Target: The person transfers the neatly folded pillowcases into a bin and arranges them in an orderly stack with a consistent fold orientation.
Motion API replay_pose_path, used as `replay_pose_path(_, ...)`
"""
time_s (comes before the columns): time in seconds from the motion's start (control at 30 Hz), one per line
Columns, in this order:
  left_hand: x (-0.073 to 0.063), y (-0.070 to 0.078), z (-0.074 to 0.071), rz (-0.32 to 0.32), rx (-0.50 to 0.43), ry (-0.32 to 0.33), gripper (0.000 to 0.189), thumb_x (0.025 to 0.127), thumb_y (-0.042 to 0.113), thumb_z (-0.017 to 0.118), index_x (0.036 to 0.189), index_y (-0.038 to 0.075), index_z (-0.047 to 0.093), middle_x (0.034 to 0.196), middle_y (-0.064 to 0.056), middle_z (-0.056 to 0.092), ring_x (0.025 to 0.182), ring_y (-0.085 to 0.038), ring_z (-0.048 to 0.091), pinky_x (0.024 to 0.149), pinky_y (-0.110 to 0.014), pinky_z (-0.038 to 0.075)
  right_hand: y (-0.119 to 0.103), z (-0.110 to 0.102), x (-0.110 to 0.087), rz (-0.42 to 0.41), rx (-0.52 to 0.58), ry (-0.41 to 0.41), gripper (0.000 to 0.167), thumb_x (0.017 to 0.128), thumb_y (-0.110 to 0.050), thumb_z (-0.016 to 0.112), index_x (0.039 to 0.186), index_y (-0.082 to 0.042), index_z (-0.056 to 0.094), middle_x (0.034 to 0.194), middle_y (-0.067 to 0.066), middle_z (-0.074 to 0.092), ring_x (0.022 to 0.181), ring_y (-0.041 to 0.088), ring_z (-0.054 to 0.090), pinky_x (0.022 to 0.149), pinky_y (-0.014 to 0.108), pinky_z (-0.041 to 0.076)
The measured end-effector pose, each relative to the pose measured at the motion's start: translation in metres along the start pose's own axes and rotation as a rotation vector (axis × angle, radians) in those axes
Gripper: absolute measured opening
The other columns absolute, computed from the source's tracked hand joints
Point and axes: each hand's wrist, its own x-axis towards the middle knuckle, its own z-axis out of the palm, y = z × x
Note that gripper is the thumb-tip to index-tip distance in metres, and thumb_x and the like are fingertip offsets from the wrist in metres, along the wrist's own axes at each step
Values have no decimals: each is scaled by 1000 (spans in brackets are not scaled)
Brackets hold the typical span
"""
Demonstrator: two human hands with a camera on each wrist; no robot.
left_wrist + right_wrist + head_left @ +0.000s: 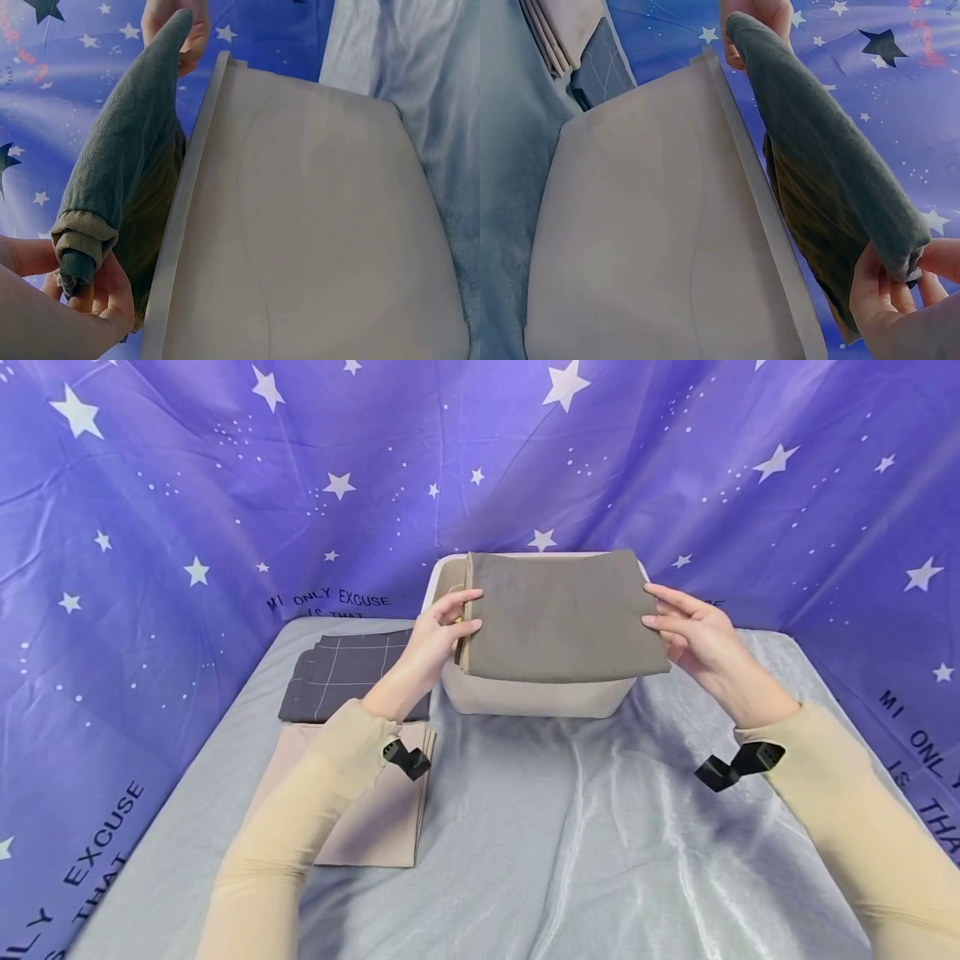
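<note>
A folded grey-brown cloth (566,618) is held up by its two ends above the front rim of a whitish bin (536,700). My left hand (433,639) pinches its left end between thumb and fingers, where a tan layer shows along the edge. At the other end, my right hand (701,631) grips with the thumb in front and fingers behind. In the left wrist view the folded cloth (124,142) appears edge-on over the bin's rim (187,202). Most of the bin's inside is hidden behind the cloth.
Left of the bin lies a folded dark checked cloth (352,677). Nearer to me is a folded pale pink cloth (382,827), partly under my left forearm. A grey velvety cover (510,827) drapes the table, and a purple star-printed curtain (480,443) hangs behind it.
</note>
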Motion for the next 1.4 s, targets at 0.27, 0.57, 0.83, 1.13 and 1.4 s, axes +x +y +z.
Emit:
replay_pose_path(0.27,15,5,-2,-68,17,45,42,82,-5,53,122,11,53,123,-9,51,98,-17,51,82,-33,43,-6,5,11,35,-39,44,38,79,15,54,103,-12,66,74,-1,46,49,5,45,50,16,40)
replay_pose_path(0.57,29,10,-3,-95,-8,89,44,81,-8,53,122,9,53,122,-10,52,93,-15,52,78,-31,44,-10,9,24,47,-124,82,37,80,12,54,98,-16,68,80,-3,45,40,3,34,43,15,27)
replay_pose_path(0.83,37,12,-4,-104,10,110,46,81,-10,52,123,8,52,128,-9,47,103,-15,48,84,-33,42,-10,9,35,73,-123,95,39,79,13,54,101,-16,67,87,-1,50,42,4,40,47,17,37)
replay_pose_path(1.13,45,12,-6,-119,21,138,46,80,-11,52,122,7,53,132,-8,43,106,-14,46,90,-33,39,-11,11,42,98,-187,120,37,81,11,52,99,-19,65,78,-3,36,40,4,31,43,18,24)
replay_pose_path(1.4,50,9,-6,-135,64,155,47,79,-10,53,122,9,53,131,-8,44,111,-15,45,92,-34,38,-10,12,47,137,-256,154,45,83,9,51,119,-16,54,84,-3,33,42,3,34,44,17,26)
